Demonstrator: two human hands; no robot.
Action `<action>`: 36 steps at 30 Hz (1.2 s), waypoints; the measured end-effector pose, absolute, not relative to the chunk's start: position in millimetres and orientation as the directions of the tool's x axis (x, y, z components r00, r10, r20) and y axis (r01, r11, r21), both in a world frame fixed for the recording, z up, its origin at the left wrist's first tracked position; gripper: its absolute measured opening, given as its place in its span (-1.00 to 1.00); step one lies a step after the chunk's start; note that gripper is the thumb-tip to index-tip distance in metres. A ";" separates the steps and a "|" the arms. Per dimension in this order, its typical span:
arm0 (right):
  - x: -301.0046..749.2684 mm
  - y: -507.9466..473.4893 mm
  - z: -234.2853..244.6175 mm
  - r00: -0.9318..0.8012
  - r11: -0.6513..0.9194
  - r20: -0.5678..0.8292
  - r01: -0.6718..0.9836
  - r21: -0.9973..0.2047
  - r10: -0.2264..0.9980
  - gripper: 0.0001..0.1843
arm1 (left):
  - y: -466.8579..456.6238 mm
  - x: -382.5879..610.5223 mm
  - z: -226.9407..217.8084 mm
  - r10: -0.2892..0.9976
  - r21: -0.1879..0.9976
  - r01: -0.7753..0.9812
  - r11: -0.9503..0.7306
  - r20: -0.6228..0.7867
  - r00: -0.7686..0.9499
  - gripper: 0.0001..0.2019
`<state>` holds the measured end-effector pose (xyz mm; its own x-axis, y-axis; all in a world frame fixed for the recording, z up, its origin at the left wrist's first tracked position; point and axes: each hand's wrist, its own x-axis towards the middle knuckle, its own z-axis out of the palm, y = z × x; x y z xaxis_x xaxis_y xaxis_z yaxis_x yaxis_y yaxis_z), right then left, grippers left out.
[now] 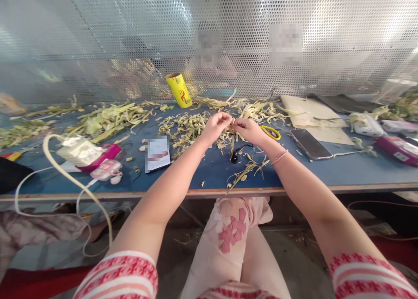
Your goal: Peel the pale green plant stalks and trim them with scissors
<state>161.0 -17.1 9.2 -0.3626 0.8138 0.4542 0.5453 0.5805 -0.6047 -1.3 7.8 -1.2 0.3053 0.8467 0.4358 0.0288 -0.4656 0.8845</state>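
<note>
My left hand (pixel 216 125) and my right hand (pixel 248 129) meet over the middle of the blue table (pixel 326 172), fingers curled in a pinch. Between the fingertips they hold a thin pale strip of dried husk (pixel 233 131), whose end hangs down toward the table. A loose heap of the same husk strips (pixel 186 127) lies just left of and behind the hands. Yellow-handled scissors (pixel 271 132) rest right beside my right hand. A small black object (pixel 234 156) lies under the hands.
A yellow roll (pixel 179 90) leans at the back by the perforated metal screen (pixel 130 37). A dark phone (pixel 309 144), a beige board (pixel 313 112), a white card (pixel 157 153), a pink box (pixel 107 153) and a white cable (pixel 65 177) lie around.
</note>
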 end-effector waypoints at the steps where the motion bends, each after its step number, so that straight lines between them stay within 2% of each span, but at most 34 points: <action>1: 162.2 -17.6 9.2 -0.380 0.608 0.478 0.555 -0.568 0.792 -0.79 | 7.6 -1.1 -0.9 0.849 0.886 0.034 -0.462 0.431 0.305 -0.83; 6: 167.6 -22.4 11.0 -0.425 0.700 0.578 0.582 -0.415 0.696 -0.80 | 8.6 -0.2 -1.1 0.845 0.873 0.045 -0.485 0.455 0.283 -0.83; 12: 168.6 -23.4 10.5 -0.428 0.731 0.633 0.589 -0.346 0.645 -0.84 | 8.2 1.2 -0.1 0.881 0.899 0.032 -0.436 0.419 0.217 -0.85; 17: 170.6 -21.4 10.3 -0.447 0.767 0.677 0.577 -0.282 0.585 -0.86 | 8.7 3.0 -1.4 0.884 0.905 0.030 -0.424 0.406 0.233 -0.89; 24: 174.5 -16.6 11.9 -0.349 0.733 0.721 0.603 -0.317 0.599 -0.89 | 4.8 4.9 -2.8 0.870 0.918 0.037 -0.394 0.360 0.337 -0.83; 31: 174.7 -12.4 9.4 -0.299 0.712 0.721 0.598 -0.369 0.625 -0.90 | 3.3 6.2 -4.3 0.871 0.942 -0.019 -0.336 0.318 0.374 -0.82; 36: 172.0 -13.7 8.9 -0.257 0.682 0.717 0.615 -0.395 0.648 -0.93 | 6.2 7.8 -8.0 0.874 0.935 0.003 -0.354 0.330 0.356 -0.80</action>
<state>172.0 -13.7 8.9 -0.2573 0.6478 0.7171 0.6151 0.6821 -0.3955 7.8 6.2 -8.0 0.3562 0.8741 0.3301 0.0029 -0.3544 0.9351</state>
